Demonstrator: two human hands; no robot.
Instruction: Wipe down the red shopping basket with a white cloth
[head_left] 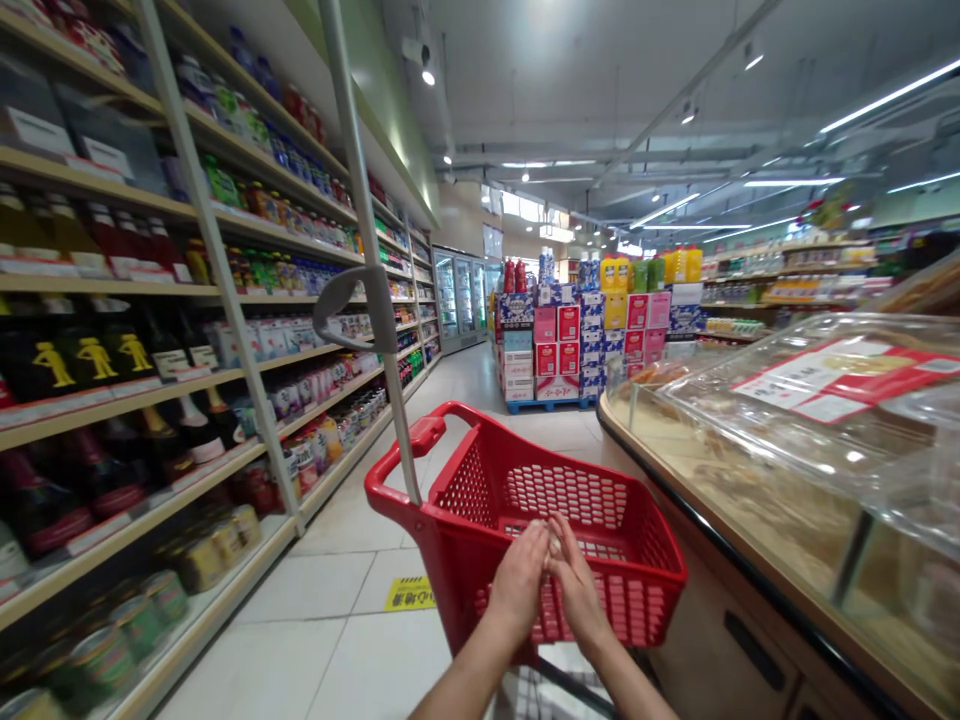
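A supermarket aisle seen from head height. At 6 o'clock, two bare forearms rise into view; the left hand [517, 585] and right hand [576, 590] are pressed together, fingertips touching, over the near rim of one red plastic shopping basket [637, 540]. Something small and pale may sit between the fingertips, but it is too small to identify, and it is unclear whether either hand grips anything.

The basket is a wheeled trolley type with perforated walls. Its long axis runs from the hands up the aisle toward 11 o'clock. One grey pull handle [375, 300] rises steeply from its far left corner toward 12 o'clock.

At 9 o'clock, tiered shelves [225, 290] hold bottles, jars and cans; three dark bottles carry a yellow walking-figure label [94, 360], with no readable words. One yellow floor sticker [409, 594] lies at 7 o'clock, its print illegible. At 12 o'clock stands a pallet stack of red, pink and blue boxes [570, 345]. At 3 o'clock, a counter with clear lids [787, 440] bears a red-and-white label [847, 380], blurred.
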